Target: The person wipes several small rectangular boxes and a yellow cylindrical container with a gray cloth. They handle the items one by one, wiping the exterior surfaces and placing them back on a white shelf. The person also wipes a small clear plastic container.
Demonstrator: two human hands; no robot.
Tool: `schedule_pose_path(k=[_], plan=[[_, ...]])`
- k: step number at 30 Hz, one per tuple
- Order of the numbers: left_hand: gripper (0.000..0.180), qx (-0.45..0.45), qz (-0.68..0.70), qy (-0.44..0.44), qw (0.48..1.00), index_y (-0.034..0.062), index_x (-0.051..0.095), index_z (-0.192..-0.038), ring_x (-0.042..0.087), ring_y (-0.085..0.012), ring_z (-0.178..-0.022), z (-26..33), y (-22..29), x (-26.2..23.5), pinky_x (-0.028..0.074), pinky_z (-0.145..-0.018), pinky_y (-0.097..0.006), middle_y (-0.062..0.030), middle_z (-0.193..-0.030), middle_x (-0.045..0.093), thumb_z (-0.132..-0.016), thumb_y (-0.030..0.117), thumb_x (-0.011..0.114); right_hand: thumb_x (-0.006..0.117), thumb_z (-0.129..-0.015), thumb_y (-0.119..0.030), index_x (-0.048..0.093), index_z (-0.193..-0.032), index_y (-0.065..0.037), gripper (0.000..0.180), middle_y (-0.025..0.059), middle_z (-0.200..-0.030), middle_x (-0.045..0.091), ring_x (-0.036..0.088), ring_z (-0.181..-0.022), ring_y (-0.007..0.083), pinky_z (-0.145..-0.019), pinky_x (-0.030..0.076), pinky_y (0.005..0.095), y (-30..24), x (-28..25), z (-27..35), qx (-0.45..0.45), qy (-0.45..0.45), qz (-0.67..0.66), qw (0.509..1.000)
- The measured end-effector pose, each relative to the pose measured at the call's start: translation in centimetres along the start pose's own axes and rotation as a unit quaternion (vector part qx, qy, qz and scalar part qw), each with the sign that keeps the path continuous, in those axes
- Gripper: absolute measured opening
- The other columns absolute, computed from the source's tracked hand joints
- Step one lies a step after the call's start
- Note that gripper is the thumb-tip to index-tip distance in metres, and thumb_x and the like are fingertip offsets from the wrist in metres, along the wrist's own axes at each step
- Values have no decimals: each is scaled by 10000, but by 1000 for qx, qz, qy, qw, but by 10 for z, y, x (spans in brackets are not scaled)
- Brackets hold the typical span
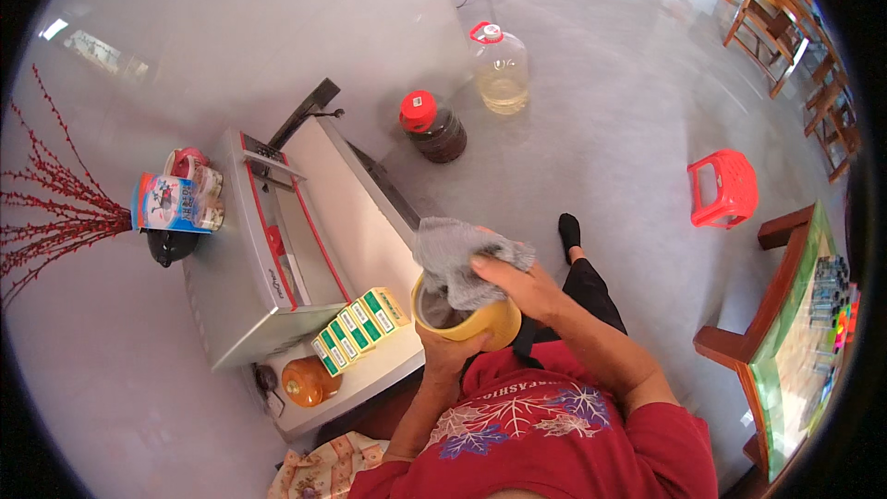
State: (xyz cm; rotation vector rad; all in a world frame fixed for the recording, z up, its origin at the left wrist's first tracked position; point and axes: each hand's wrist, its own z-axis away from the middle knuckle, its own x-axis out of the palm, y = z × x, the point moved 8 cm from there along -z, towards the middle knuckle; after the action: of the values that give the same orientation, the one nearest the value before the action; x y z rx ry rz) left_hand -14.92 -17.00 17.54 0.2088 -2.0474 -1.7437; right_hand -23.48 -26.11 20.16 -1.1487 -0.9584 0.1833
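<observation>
A yellow round container (499, 325) with a grey inside is held before my chest, its open mouth tilted up. My left hand (451, 351) grips it from below and along its near side. In my right hand (519, 285) is a bunched grey cloth (453, 254), pressed at the container's rim and partly hanging into the mouth. The cloth hides much of the inside. Just left of my left hand, several yellow-and-green small boxes (356, 328) stand in a row on a white cabinet top (370, 212).
On the cabinet are a silver appliance (240, 286) and an amber jar (309, 381). A red-lidded dark jar (439, 134) and a large clear jug (502, 74) stand on the floor. A red stool (723, 187) and a wooden-framed table (771, 314) are to the right.
</observation>
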Motion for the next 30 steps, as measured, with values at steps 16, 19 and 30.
schedule_pose_path(k=[16,19,30], plan=[[896,-9,-100,-60,993,-25,349,-1259,498,-242,-1109,6,2,-3,403,-950,-370,-142,-1185,494,-504,70,821,570,-807,-69,437,-1215,17,437,80,-1074,574,552,-907,144,-793,457,271,41,-44,60,-2,10,35,999],[889,70,-168,-77,980,-19,380,-1226,507,-227,-1066,-4,18,9,411,-914,-335,-134,-1147,497,-495,139,862,586,-824,-90,458,-1219,6,426,93,-1147,549,524,-1032,186,-893,422,314,40,-52,68,17,128,22,991],[837,-31,-158,-161,974,22,417,-1200,508,-255,-1026,10,-6,14,414,-875,-329,-129,-1084,512,-496,156,849,662,-615,-92,589,-882,-60,279,91,-953,541,508,-880,248,-760,426,361,-35,7,21,-218,-175,469,838]])
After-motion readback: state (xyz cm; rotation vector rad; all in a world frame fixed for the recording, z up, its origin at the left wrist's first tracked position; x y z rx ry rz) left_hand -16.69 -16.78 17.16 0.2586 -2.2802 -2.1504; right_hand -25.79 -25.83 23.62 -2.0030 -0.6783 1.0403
